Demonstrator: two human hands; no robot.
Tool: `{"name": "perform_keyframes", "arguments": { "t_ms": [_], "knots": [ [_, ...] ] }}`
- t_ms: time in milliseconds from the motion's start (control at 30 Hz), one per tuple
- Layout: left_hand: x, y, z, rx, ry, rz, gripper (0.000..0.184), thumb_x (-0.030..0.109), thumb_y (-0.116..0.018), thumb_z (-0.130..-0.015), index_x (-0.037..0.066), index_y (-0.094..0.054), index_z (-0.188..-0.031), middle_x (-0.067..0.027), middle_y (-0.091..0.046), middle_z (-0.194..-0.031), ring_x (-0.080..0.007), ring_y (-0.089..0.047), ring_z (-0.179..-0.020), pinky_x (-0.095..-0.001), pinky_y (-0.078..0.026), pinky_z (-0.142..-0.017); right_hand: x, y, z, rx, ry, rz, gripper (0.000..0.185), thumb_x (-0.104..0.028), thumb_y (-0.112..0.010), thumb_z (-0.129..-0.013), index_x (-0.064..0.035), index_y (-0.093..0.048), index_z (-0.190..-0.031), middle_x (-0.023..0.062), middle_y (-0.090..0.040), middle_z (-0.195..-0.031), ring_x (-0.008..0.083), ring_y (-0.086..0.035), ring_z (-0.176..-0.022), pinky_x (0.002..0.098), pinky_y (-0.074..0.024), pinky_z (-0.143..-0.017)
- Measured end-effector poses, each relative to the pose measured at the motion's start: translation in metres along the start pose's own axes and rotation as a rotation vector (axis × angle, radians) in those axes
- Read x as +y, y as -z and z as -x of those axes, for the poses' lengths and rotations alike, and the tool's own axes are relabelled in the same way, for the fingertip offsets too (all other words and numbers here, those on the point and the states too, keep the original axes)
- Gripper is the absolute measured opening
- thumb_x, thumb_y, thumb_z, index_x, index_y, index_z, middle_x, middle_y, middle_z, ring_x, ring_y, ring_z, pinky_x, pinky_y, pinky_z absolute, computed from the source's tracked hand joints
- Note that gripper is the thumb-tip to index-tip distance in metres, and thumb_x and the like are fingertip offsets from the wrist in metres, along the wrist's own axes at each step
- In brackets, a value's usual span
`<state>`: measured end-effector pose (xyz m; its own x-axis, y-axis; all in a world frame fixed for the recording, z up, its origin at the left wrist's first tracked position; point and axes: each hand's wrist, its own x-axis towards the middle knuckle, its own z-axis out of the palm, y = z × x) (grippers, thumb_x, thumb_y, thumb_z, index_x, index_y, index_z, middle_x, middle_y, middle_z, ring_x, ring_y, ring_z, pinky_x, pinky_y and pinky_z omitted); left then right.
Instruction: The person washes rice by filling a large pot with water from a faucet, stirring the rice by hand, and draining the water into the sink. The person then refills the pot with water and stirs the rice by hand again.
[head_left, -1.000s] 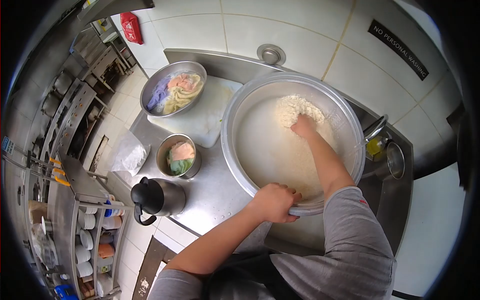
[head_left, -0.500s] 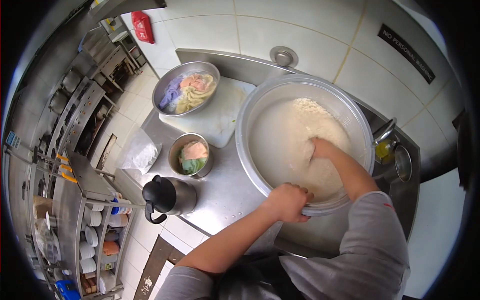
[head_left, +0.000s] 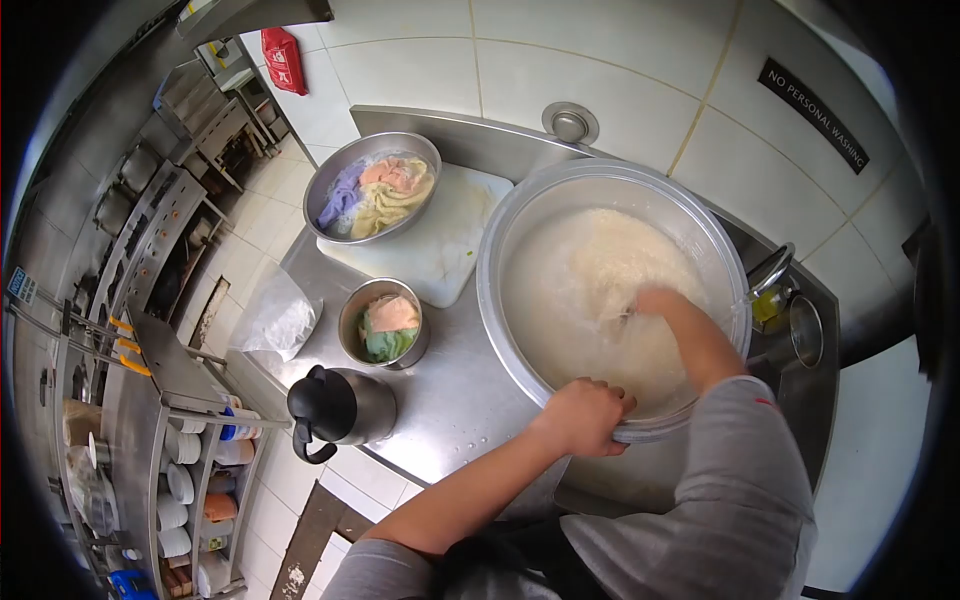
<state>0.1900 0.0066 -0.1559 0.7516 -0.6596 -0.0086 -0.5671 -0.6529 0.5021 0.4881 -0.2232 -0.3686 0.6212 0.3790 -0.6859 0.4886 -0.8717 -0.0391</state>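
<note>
A large translucent basin [head_left: 497,300] holds cloudy whitish water with pale grains that look like rice [head_left: 625,250] heaped toward its far right side. My left hand [head_left: 588,415] is closed over the near rim of the basin, fingers curled inward. My right hand [head_left: 655,303] reaches down into the water among the grains. Its fingers are under the murky surface and blurred, so their pose is hidden. The basin rests over the sink [head_left: 820,410], partly on the steel counter.
Left of the basin, a metal bowl [head_left: 312,190] of coloured cloths stands on a white cutting board [head_left: 450,235]. A steel pot [head_left: 412,355] with cloths, a thermal jug [head_left: 340,405] and a plastic bag [head_left: 285,315] are nearby. A faucet [head_left: 770,272] is at the right.
My right hand has shifted slightly down and right in the basin, stirring the water, and the grains are spread lower. My left hand stays on the rim. The view has tilted slightly.
</note>
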Motion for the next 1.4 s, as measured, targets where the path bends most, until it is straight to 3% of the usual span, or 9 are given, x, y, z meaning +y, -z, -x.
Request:
{"name": "perform_keyframes", "arguments": {
  "t_ms": [200, 333, 467, 600, 800, 1067, 1233, 1267, 1400],
  "knots": [
    [0.0, -0.003, 0.0, 0.015, 0.005, 0.023, 0.046, 0.04, -0.074, -0.069, 0.008, -0.062, -0.101, -0.0098, -0.063, -0.09, -0.0304, -0.065, -0.087, -0.042, -0.052, -0.077, -0.078, -0.08, -0.169, 0.744, 0.129, 0.138, 0.042, -0.022, -0.047, -0.092, -0.007, -0.057, -0.13, 0.0107, -0.058, -0.131, 0.0388, -0.049, -0.125, 0.0628, -0.0284, -0.105],
    [0.001, 0.001, -0.001, -0.046, 0.005, 0.018, 0.046, 0.039, -0.074, -0.069, 0.009, -0.062, -0.101, -0.0098, -0.063, -0.09, -0.0302, -0.065, -0.088, -0.0421, -0.052, -0.078, -0.104, -0.006, 0.085, 0.287, 0.57, 0.146, 0.049, -0.031, -0.06, -0.086, -0.011, -0.057, -0.131, 0.0118, -0.058, -0.131, 0.0315, -0.052, -0.123, 0.047, -0.0361, -0.104],
    [0.0, -0.001, -0.001, 0.004, 0.009, 0.005, 0.046, 0.038, -0.074, -0.068, 0.009, -0.061, -0.102, -0.0094, -0.064, -0.09, -0.03, -0.065, -0.087, -0.0417, -0.052, -0.078, -0.052, 0.054, 0.059, -0.067, 0.046, -0.077, 0.063, -0.034, -0.073, -0.075, -0.007, -0.057, -0.129, 0.016, -0.059, -0.129, 0.0283, -0.055, -0.119, 0.0388, -0.0434, -0.1],
    [0.001, 0.0, -0.001, 0.014, 0.004, 0.009, 0.046, 0.038, -0.073, -0.069, 0.01, -0.061, -0.103, -0.0091, -0.064, -0.09, -0.03, -0.065, -0.087, -0.0419, -0.052, -0.079, -0.126, 0.07, 0.009, 0.269, -0.159, 0.233, 0.069, -0.023, -0.067, -0.08, 0.0004, -0.042, -0.14, 0.0238, -0.041, -0.143, 0.0378, -0.043, -0.129, 0.0597, -0.0374, -0.103],
    [0.0, -0.001, -0.002, -0.002, -0.006, 0.006, 0.046, 0.038, -0.073, -0.07, 0.01, -0.061, -0.104, -0.0092, -0.064, -0.091, -0.0301, -0.065, -0.088, -0.0422, -0.052, -0.079, -0.095, -0.004, 0.09, 0.27, 0.809, 0.316, 0.054, -0.026, -0.06, -0.088, -0.0101, -0.045, -0.138, 0.0187, -0.044, -0.142, 0.037, -0.04, -0.133, 0.0503, -0.0299, -0.111],
    [0.001, 0.0, -0.002, 0.002, 0.015, 0.0, 0.046, 0.04, -0.074, -0.07, 0.01, -0.061, -0.102, -0.009, -0.064, -0.09, -0.0298, -0.065, -0.089, -0.0414, -0.051, -0.08, -0.132, 0.085, 0.015, 0.123, -0.203, 0.273, 0.065, -0.039, -0.065, -0.084, -0.006, -0.048, -0.138, 0.0201, -0.05, -0.137, 0.0334, -0.046, -0.129, 0.0496, -0.0369, -0.106],
    [0.0, -0.001, -0.001, 0.031, -0.013, 0.014, 0.046, 0.04, -0.074, -0.069, 0.009, -0.061, -0.101, -0.009, -0.064, -0.09, -0.0297, -0.065, -0.088, -0.0411, -0.051, -0.079, -0.164, -0.01, 0.063, 0.348, 0.388, 0.411, 0.06, -0.015, -0.063, -0.083, -0.0103, -0.043, -0.14, 0.02, -0.043, -0.142, 0.0393, -0.033, -0.137, 0.0555, -0.0164, -0.116],
    [0.0, 0.0, -0.001, 0.021, -0.013, 0.018, 0.046, 0.041, -0.074, -0.07, 0.009, -0.061, -0.101, -0.009, -0.064, -0.09, -0.0298, -0.065, -0.088, -0.0413, -0.051, -0.079, -0.141, -0.02, 0.079, 0.352, 0.689, 0.153, 0.06, -0.015, -0.069, -0.078, -0.0086, -0.05, -0.135, 0.0178, -0.049, -0.138, 0.0372, -0.043, -0.13, 0.0518, -0.0313, -0.111],
    [-0.001, -0.002, -0.001, 0.013, -0.006, 0.019, 0.047, 0.041, -0.074, -0.07, 0.009, -0.061, -0.102, -0.0091, -0.064, -0.09, -0.0301, -0.065, -0.087, -0.0415, -0.051, -0.079, -0.079, 0.035, 0.094, -0.07, 0.25, 0.012, 0.048, -0.03, -0.071, -0.078, -0.0097, -0.064, -0.121, 0.016, -0.064, -0.119, 0.0325, -0.058, -0.114, 0.0378, -0.0467, -0.096]
  ]
}}
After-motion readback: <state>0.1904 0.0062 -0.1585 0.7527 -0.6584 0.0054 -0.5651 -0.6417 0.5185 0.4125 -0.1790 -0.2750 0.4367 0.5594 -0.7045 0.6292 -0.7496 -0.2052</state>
